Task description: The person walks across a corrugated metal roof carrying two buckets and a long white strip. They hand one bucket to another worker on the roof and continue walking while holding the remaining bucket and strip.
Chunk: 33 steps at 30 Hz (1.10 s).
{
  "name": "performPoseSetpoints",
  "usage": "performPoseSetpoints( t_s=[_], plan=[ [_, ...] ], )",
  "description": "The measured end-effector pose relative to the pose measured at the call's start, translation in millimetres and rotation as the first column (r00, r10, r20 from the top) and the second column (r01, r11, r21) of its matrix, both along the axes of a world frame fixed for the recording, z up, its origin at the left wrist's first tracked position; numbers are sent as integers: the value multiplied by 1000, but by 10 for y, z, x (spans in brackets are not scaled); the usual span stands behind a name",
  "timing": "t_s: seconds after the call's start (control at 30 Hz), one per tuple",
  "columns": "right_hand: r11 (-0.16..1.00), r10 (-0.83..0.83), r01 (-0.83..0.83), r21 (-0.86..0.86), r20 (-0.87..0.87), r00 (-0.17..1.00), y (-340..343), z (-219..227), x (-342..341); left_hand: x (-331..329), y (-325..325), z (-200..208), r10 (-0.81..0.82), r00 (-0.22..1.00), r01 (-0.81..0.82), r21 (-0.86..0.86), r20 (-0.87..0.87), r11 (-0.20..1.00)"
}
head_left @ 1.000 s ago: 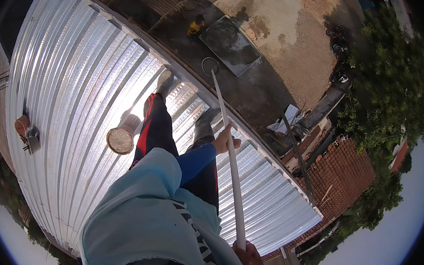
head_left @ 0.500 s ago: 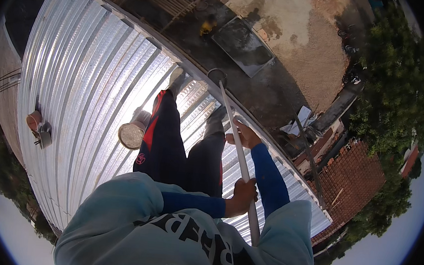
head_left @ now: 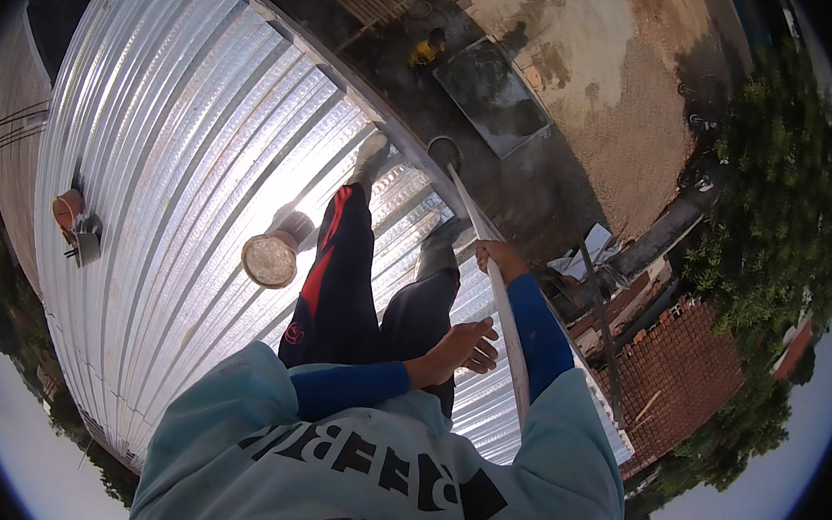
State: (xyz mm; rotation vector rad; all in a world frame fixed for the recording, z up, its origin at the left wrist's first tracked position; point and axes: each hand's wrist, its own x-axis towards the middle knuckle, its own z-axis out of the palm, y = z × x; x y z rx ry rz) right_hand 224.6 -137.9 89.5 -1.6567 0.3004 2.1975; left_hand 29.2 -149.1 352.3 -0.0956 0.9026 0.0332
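A long pale pole (head_left: 514,351) slants from beside my right arm out past the roof edge. My right hand (head_left: 502,259) is closed around it, arm stretched forward. Nearer my body, my left hand (head_left: 463,350) is off the pole, just left of it, with fingers apart and nothing in them. At the pole's far end is a dark round rim (head_left: 444,152), over the ground beyond the roof; whether it is a bucket or a hoop I cannot tell. To the left of my legs a pale, crusted bucket (head_left: 270,259) sits on the corrugated metal roof (head_left: 179,163).
I am on the roof, feet close to its edge (head_left: 388,121). Farther left lie a reddish bucket (head_left: 68,205) and a grey container (head_left: 87,242). Below are a person in yellow (head_left: 428,51), a dark rectangular trough (head_left: 492,95) and a tiled roof (head_left: 681,364). Trees (head_left: 782,201) stand at right.
My left hand has let go of the pole and opened. My right hand, open beside the pole before, has closed around it. The whole view has shifted slightly.
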Motion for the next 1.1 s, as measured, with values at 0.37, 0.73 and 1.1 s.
performPoseSetpoints(
  t_s=[0.37,0.73,1.1],
  plan=[
    [956,295,-288,-64,212,932,216,1905,-327,-428,92,-1542,26,964,12,145,-264,989],
    [943,222,-132,-305,284,933,-1227,6021,-1661,135,477,-1654,105,946,-137,-86,-306,987],
    [472,848,-815,-337,428,314,-3867,7181,-1645,127,-1384,-191,-3,778,114,136,-628,984]
  ],
)
